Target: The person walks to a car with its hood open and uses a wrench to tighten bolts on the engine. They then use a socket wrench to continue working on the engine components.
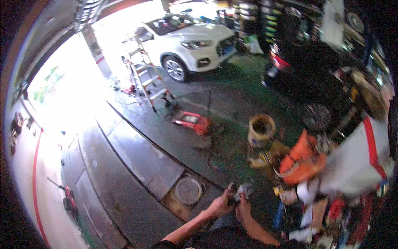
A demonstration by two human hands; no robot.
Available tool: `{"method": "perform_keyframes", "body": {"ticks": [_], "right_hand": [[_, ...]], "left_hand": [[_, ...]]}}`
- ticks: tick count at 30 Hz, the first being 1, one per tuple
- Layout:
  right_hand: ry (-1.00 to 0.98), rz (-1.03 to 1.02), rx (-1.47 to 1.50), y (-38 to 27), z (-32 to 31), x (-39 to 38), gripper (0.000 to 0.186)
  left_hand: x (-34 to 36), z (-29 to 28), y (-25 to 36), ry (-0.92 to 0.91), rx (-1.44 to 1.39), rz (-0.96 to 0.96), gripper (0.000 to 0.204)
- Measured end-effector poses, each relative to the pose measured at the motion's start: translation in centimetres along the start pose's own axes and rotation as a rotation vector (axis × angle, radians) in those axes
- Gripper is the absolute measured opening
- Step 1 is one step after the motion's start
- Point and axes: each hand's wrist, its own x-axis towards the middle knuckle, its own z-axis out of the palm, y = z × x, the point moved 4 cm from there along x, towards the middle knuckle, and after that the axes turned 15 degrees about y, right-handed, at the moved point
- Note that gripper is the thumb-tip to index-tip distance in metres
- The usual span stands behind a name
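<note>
- Left grip (219, 205): we grasp a small dark object (231, 189); blur hides its kind.
- Right grip (243, 209): we grasp a pale grey piece (246, 189) just beside the small dark object; we cannot tell whether they touch.
- Position: we hold both above the floor (232, 97), to the right of a round disc (188, 190).
- Ahead: we see a yellowish bucket (259, 138) and a red floor jack (200, 125).

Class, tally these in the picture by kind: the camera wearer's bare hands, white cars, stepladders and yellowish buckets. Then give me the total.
Bare hands: 2, a left hand and a right hand
White car: 1
Stepladder: 1
Yellowish bucket: 1
Total: 5
</note>
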Motion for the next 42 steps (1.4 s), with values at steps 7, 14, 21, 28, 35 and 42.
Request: {"method": "perform_keyframes", "body": {"ticks": [7, 14, 21, 28, 35, 42], "right_hand": [[0.022, -0.042, -0.094, -15.4, 13.0, 16.0, 0.051], [0.156, -0.292, -0.029, -30.0, 24.2, 31.5, 0.044], [0.159, -0.644, -0.241, -45.5, 33.5, 41.9, 0.050], [0.539, -0.832, -0.660, -57.5, 40.2, 48.1, 0.039], [0.307, -0.559, 0.119, -63.8, 51.2, 57.1, 0.057], [-0.031, -0.615, -0.093, -72.5, 57.8, 71.8, 0.034]], "left_hand": [[22.1, -4.6, -3.9, -0.157, -0.321, -0.215, 0.081], [42.4, -7.2, -6.3, -0.281, -0.246, -0.274, 0.046], [67.9, -6.1, -7.9, -0.337, -0.462, -0.058, 0.052], [87.0, -13.5, -2.7, -0.549, -0.434, 0.031, 0.047], [98.9, -14.6, -6.2, -0.516, -0.124, -0.040, 0.040], [115.6, -14.0, -8.8, -0.328, -0.064, -0.079, 0.042]]}}
